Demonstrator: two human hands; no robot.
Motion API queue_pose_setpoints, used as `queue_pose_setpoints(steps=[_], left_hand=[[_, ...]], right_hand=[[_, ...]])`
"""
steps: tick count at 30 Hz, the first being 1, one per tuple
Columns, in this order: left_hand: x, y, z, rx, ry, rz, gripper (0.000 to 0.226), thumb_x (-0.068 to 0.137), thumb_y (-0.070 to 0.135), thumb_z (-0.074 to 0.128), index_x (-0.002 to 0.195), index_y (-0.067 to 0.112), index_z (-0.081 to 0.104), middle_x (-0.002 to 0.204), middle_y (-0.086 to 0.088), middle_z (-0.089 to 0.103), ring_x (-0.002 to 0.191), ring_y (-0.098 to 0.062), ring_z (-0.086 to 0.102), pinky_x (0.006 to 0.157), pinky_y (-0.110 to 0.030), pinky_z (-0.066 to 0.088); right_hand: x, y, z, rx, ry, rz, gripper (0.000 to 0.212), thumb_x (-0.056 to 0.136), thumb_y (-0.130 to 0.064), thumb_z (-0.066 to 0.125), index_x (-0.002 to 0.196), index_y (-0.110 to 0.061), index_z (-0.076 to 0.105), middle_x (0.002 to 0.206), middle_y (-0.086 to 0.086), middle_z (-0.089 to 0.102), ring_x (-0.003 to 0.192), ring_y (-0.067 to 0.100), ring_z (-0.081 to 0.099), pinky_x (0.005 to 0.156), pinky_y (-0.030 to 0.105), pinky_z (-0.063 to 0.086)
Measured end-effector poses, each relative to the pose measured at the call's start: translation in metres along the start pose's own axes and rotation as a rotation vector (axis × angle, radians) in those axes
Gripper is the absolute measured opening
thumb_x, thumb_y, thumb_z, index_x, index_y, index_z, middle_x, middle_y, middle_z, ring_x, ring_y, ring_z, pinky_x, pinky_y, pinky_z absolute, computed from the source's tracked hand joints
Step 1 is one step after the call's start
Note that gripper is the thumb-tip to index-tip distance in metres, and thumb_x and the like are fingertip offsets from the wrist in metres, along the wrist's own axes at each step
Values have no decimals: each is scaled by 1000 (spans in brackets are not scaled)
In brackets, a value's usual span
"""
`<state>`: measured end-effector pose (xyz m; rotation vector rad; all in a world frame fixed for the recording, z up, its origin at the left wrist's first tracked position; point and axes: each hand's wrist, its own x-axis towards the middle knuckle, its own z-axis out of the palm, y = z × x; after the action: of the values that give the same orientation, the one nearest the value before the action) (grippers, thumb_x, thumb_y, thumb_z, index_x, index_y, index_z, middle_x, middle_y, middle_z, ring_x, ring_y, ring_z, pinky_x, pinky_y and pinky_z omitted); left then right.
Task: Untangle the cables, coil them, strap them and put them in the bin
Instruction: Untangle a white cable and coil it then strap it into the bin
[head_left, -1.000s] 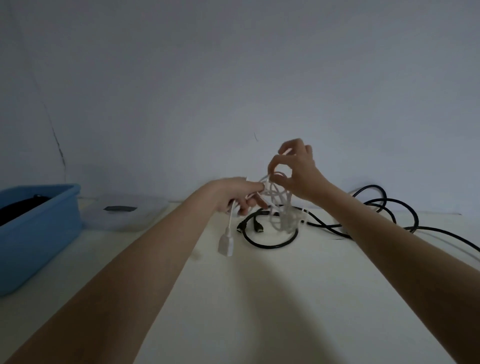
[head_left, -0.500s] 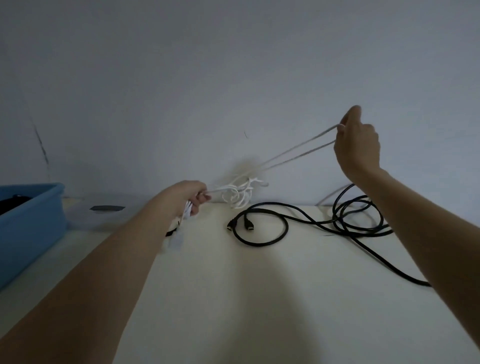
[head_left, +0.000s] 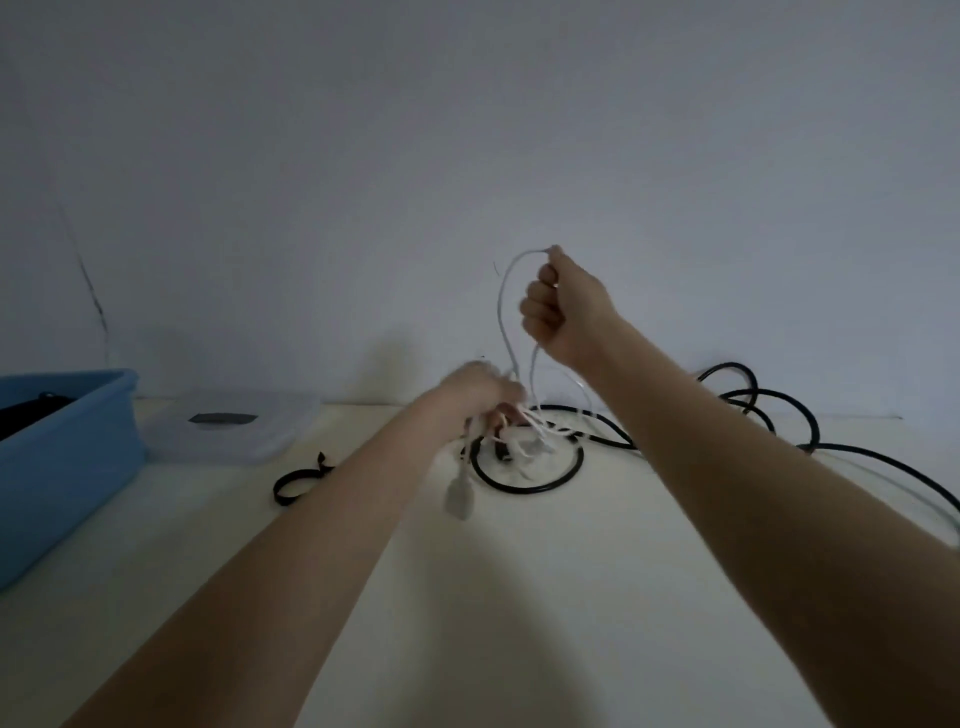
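A thin white cable (head_left: 503, 312) hangs in a slack loop between my two hands. My right hand (head_left: 563, 306) grips its upper end in a fist, raised above the table. Lower down, my left hand (head_left: 480, 397) holds a bunch of the same cable, blurred, with a white plug (head_left: 460, 498) dangling below it. A long black cable (head_left: 530, 483) lies on the cream table in loops, running off to the right. The blue bin (head_left: 67, 457) stands at the far left with something dark inside.
A clear plastic lid or box (head_left: 234, 428) lies next to the bin by the wall. A black strap (head_left: 298, 480) lies curled on the table left of my left forearm. The wall stands close behind the cables.
My right hand has come back in and down from its high stretch to the right, so the taut white cable now hangs slack. My left hand has shifted right, toward the black loop.
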<state>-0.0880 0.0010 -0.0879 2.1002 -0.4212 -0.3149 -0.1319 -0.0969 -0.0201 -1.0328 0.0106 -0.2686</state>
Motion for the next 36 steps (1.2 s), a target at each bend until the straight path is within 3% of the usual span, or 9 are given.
queue_pose_setpoints(steps=[6, 9, 13, 15, 18, 21, 24, 28, 36], left_hand=[[-5, -13, 5, 838, 162, 75, 24, 89, 23, 57, 102, 3, 64, 89, -9, 64, 85, -23, 60, 70, -29, 46], [4, -34, -27, 852, 296, -22, 11, 88, 19, 56, 79, 12, 59, 71, -3, 53, 70, -20, 53, 63, -25, 40], [18, -31, -47, 341, 214, -99, 20, 84, 5, 56, 67, 10, 47, 54, -7, 42, 47, -18, 38, 46, -19, 31], [19, -23, -48, 146, 159, -92, 21, 83, 1, 58, 65, 7, 49, 53, -7, 39, 39, -14, 31, 39, -13, 26], [19, -19, -53, 97, 175, -38, 26, 81, 1, 61, 55, 5, 55, 47, -8, 40, 32, -13, 31, 42, -16, 27], [18, -15, -54, 127, 195, -14, 21, 78, 2, 63, 59, 4, 55, 49, -8, 42, 39, -17, 33, 47, -22, 26], [16, -16, -46, 194, 162, -16, 14, 78, 3, 62, 66, 2, 55, 53, -10, 44, 44, -19, 36, 50, -23, 28], [12, -28, -35, 234, 140, -41, 19, 80, 6, 60, 63, 5, 51, 44, -6, 43, 46, -20, 37, 54, -26, 30], [-6, -29, -16, 420, 116, 29, 31, 80, 18, 61, 60, 15, 38, 47, -4, 45, 43, -21, 42, 47, -20, 32]], right_hand=[[-3, -36, 22, 221, -3, -287, 64, 101, -29, 35, 39, -20, 23, 33, -7, 16, 26, 8, 14, 32, 9, 10], [-7, -73, -6, 17, 268, -521, 49, 98, -24, 41, 50, -21, 28, 37, -6, 24, 30, 10, 21, 38, 14, 13], [-1, -67, -33, -899, 532, -670, 47, 95, -28, 44, 50, -16, 37, 50, 3, 35, 49, 19, 37, 52, 27, 27], [7, -52, -48, -1421, 521, -407, 33, 93, -28, 44, 75, -6, 59, 75, 13, 57, 78, 30, 59, 69, 28, 40], [8, -33, -61, -1844, 428, 8, 41, 92, -22, 49, 127, -1, 45, 129, 19, 49, 119, 37, 47, 94, 40, 40], [-1, -16, -52, -2097, 430, -303, 50, 90, -19, 52, 134, -2, 35, 137, 19, 34, 126, 37, 33, 100, 45, 33], [-10, 9, -39, -2063, 41, -569, 28, 93, -23, 49, 111, -3, 58, 116, 17, 53, 111, 33, 49, 84, 37, 42], [-19, 55, -53, -2094, -371, 53, 35, 89, -38, 58, 100, -5, 62, 96, 9, 65, 91, 24, 63, 77, 29, 45], [-9, 69, -51, -1538, -245, -97, 25, 92, -16, 53, 82, -4, 72, 59, 2, 52, 53, 12, 43, 50, 21, 31]])
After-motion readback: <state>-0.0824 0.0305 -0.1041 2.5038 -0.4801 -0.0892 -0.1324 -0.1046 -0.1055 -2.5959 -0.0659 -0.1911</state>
